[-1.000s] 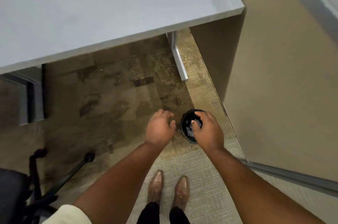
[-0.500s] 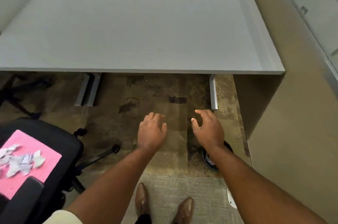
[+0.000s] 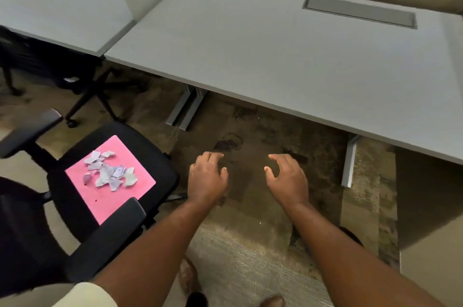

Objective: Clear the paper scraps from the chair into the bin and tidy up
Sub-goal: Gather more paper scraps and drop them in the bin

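A black office chair (image 3: 150,156) stands at the lower left. A pink sheet (image 3: 100,201) lies on its seat, with a small heap of white paper scraps (image 3: 110,172) on top. My left hand (image 3: 206,179) hovers just right of the seat, empty, fingers curled and apart. My right hand (image 3: 288,179) is level with it a little farther right, also empty with fingers spread. Only a dark sliver of the black bin (image 3: 352,234) shows on the floor behind my right forearm.
A large grey desk (image 3: 275,51) spans the upper right, its legs (image 3: 349,164) reaching the patterned carpet. A second desk (image 3: 57,3) with a divider panel is at the upper left, another black chair (image 3: 82,76) beneath it. My shoes show at the bottom.
The view has swung up and left from the bin. My hands have left the bin's rim and risen over the carpet. The chair with the scraps has come into view.
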